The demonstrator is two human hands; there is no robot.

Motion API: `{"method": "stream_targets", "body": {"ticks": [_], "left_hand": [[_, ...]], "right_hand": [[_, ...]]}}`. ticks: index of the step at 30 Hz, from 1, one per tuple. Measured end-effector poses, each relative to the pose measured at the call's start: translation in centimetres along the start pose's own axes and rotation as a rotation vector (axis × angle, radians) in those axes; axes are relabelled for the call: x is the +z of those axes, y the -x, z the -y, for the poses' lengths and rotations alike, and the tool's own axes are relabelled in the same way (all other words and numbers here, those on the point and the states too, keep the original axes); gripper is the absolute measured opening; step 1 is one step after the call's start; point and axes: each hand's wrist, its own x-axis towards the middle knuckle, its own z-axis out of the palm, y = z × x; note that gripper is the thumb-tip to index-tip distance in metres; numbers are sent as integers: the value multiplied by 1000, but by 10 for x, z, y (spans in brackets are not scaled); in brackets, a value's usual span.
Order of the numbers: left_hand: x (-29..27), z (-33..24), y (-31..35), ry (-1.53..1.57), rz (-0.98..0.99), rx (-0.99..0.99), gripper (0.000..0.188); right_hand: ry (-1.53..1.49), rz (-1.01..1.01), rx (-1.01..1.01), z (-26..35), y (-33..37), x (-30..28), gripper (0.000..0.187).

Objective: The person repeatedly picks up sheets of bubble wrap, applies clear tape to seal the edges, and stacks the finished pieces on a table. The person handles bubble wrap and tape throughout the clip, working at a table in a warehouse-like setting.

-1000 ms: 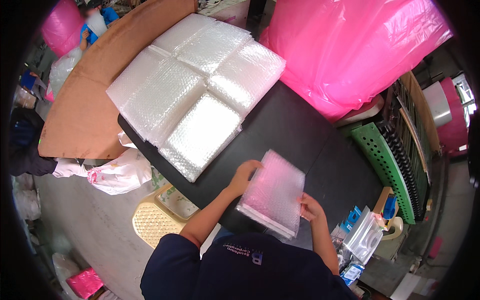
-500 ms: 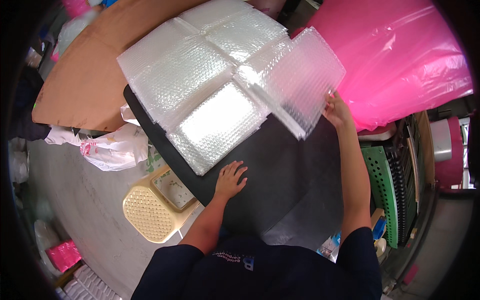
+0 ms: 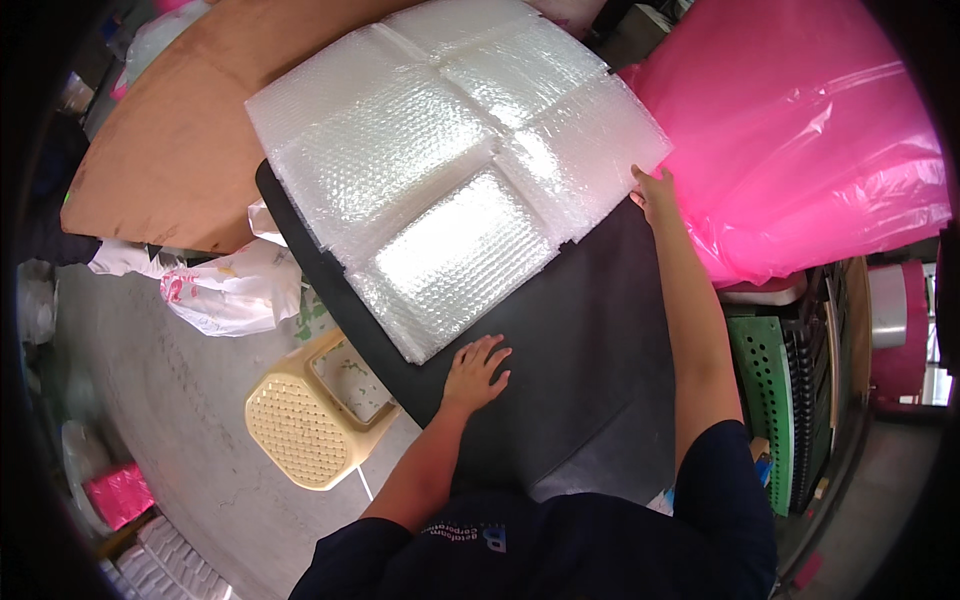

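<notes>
Several clear bubble wrap sheets or pouches (image 3: 390, 125) lie side by side in overlapping piles on the black table (image 3: 590, 330). The nearest bubble wrap piece (image 3: 460, 250) shines with glare. My left hand (image 3: 476, 374) rests palm down on the black surface just below that piece's near corner, fingers spread and holding nothing. Out to the right, my right hand (image 3: 654, 195) is at the outer edge of the right-hand bubble wrap piece (image 3: 590, 150). Its fingers look apart, with the fingertips at or touching that edge; nothing is seen gripped in them.
A large pink plastic bag (image 3: 800, 130) bulges beyond my right hand. A brown board (image 3: 170, 160) curves at the far left. Beside the table's left edge are a cream plastic stool (image 3: 300, 425) and a white plastic bag (image 3: 240, 290). A green perforated panel (image 3: 762, 400) stands at right.
The bubble wrap piece my right hand held tilted at the right now lies flat over the right-hand pile. My right hand's fingers have loosened at its edge. My left hand stays on the table.
</notes>
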Motion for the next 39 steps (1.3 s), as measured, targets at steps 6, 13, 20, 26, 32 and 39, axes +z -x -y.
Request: {"method": "stream_targets", "body": {"ticks": [6,13,20,26,32,39], "left_hand": [[-2,-1,0,-24,-16,20,41],[-1,-15,-6,-14,-37,106,41],[-16,-57,-19,383,111,182,27],[-90,-205,75,608,1282,282,7],[-73,-268,135,-251,1066,836,11],[-142,-475,145,233,1058,1264,17]], "right_hand": [[-108,61,-187,-58,62,-71,76],[463,-180,-2,-312,324,-210,78],[656,-699,475,-420,581,-335,62],[-23,-145,831,-363,708,-353,27],[-329,-226,289,-373,731,-364,42],[-268,101,122,-260,731,-523,32]]}}
